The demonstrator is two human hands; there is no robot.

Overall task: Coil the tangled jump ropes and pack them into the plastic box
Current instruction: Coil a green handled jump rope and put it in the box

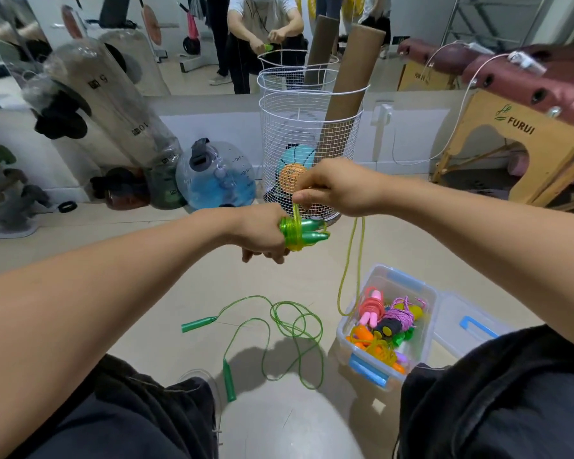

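The person's left hand (262, 231) grips a pair of green handles (307, 231) held side by side with yellow-green rope (294, 233) coiled around them, while the right hand (328, 190) just above pinches a strand of that rope between curled fingers, the loose length hanging down in a long loop whose bottom reaches the near left edge of the plastic box (424, 294). The clear box stands open on the floor (166, 276) to the right with several coiled ropes already inside: a pink one (371, 308), a purple one (401, 314) and an orange one (378, 349). Another green jump rope (279, 329) lies loose on the floor to the left of the box, its two handles well apart.
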